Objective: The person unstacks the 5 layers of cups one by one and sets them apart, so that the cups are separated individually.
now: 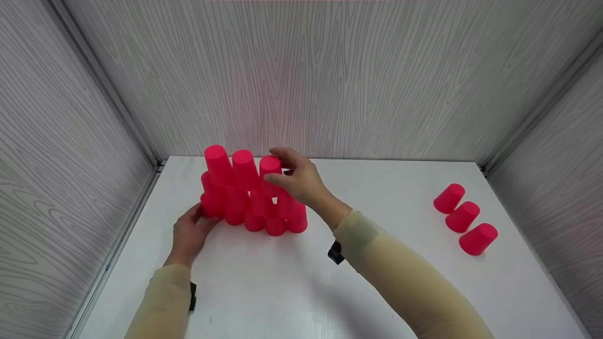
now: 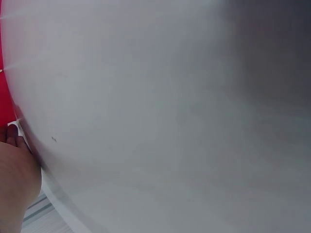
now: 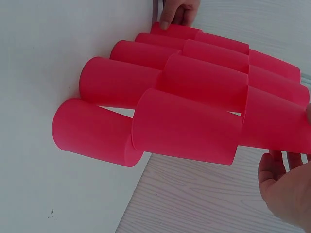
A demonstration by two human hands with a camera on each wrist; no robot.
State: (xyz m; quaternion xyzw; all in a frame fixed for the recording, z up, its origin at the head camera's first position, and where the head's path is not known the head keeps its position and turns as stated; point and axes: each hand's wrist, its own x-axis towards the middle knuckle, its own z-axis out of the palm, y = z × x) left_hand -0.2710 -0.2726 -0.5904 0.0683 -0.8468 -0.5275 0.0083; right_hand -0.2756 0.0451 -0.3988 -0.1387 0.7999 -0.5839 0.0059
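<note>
Upside-down red plastic cups stand stacked in three tiers on the white table, each tier shorter than the one below. My right hand holds the rightmost top cup between thumb and fingers; that cup rests on the tier beneath in the right wrist view. At the stack's left end, my left hand holds the bottom cup, thumb in front and fingers at its side. The left wrist view shows only part of that hand and a sliver of red.
Three separate red cups stand upside down in a slanting line at the right: a far one, a middle one and a near one. Wood-grain panels wall in the white table at the back and sides.
</note>
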